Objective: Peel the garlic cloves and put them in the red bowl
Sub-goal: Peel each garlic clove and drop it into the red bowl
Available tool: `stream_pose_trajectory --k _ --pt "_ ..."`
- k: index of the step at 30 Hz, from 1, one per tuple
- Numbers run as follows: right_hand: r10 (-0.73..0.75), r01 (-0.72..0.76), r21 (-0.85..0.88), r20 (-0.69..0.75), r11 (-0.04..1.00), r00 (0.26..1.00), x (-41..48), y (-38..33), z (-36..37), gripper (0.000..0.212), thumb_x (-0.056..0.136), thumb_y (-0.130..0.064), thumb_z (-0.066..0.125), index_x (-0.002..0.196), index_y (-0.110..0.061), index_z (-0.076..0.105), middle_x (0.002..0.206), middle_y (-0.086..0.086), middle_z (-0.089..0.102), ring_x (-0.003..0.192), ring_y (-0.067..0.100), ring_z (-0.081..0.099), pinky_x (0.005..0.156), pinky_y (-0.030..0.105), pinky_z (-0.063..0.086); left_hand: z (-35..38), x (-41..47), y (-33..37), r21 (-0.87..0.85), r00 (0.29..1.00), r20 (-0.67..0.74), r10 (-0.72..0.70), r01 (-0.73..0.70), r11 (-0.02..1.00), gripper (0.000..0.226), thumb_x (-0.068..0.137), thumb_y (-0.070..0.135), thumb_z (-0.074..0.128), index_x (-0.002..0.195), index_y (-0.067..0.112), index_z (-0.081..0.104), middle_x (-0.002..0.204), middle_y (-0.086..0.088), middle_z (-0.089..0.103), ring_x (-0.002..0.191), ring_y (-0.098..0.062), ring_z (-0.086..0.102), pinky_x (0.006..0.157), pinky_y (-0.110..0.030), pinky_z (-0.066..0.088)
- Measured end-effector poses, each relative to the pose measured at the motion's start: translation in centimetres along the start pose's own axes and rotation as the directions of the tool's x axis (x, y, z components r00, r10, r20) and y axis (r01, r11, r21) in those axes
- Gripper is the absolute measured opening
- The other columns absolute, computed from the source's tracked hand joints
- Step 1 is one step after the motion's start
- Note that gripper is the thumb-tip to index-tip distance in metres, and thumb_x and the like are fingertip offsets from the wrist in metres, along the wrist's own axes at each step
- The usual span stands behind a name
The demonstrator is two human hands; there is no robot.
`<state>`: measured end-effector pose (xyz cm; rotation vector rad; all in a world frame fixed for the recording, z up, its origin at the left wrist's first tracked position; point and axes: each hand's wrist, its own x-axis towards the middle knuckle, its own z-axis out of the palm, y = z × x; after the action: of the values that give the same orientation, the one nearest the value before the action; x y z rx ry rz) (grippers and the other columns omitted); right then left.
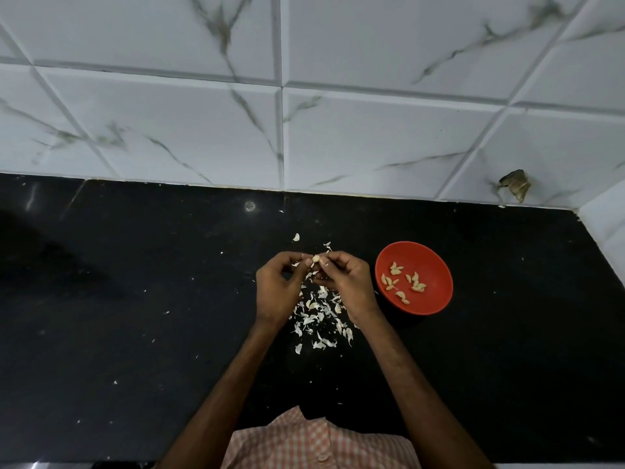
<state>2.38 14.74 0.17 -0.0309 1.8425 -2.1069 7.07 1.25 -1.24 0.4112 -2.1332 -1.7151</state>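
Head view: my left hand (275,286) and right hand (345,282) pinch one garlic clove (316,258) mid-peel; peeled cloves (404,282) already fill red bowl (436,299).

Left hand (275,289) and right hand (346,282) meet at fingertips, pinching one garlic clove (316,258).

Head camera, facing forward-down over counter (135,333) toward tiled wall (372,130); seemingly close.

black countertop (135,333), red bowl (436,299), scattered garlic skins (321,316), one loose clove (296,237)
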Motion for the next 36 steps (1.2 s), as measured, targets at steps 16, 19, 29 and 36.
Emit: stream_pose_trajectory --k 16,19,29,36 --pt "0.018 -0.018 -0.014 0.029 1.0 0.999 0.0 -0.3 0.5 0.011 0.098 -0.001 0.06 0.099 -0.001 0.071 0.087 0.006 0.075 0.086 0.021 0.074 0.077 0.036 0.063 -0.1 0.5 0.7 0.41 0.989 0.055 0.135 -0.146 0.9 0.011 0.096 0.029 0.063 0.098 0.019 0.061 0.096 0.016 0.058 0.072 -0.001 0.061 0.066 -0.037 0.055" --pt "0.021 -0.02 -0.007 0.048 1.0 0.999 0.1 -0.4 0.5 0.014 0.099 0.001 0.057 0.098 -0.003 0.071 0.087 0.006 0.074 0.084 0.02 0.073 0.077 0.036 0.063 0.1 0.5 0.4 0.295 0.995 0.05 0.09 -0.101 0.95 0.014 0.094 0.035 0.06 0.097 0.022 0.061 0.094 0.01 0.065 0.077 -0.008 0.066 0.068 -0.043 0.057" --pt "0.042 -0.037 0.086 -0.046 0.996 0.998 0.4 -0.2 1.1 0.011 0.095 0.0 0.065 0.104 -0.008 0.067 0.098 0.007 0.072 0.089 0.017 0.072 0.073 0.036 0.063 0.4 0.3 0.7 0.058 0.999 -0.035 -0.026 0.028 0.998 0.017 0.094 0.036 0.059 0.092 0.02 0.062 0.08 0.003 0.068 0.07 -0.012 0.066 0.062 -0.04 0.057" --pt "-0.254 0.167 -0.459 -0.134 0.873 0.958 0.1 0.0 0.2 0.021 0.096 -0.023 0.07 0.077 -0.016 0.064 0.068 -0.004 0.066 0.06 0.009 0.067 0.059 0.032 0.059 0.0 0.4 1.0 0.241 0.986 -0.165 0.022 0.018 0.97 0.014 0.089 0.042 0.057 0.088 0.028 0.057 0.081 0.008 0.065 0.07 -0.007 0.062 0.065 -0.043 0.055"
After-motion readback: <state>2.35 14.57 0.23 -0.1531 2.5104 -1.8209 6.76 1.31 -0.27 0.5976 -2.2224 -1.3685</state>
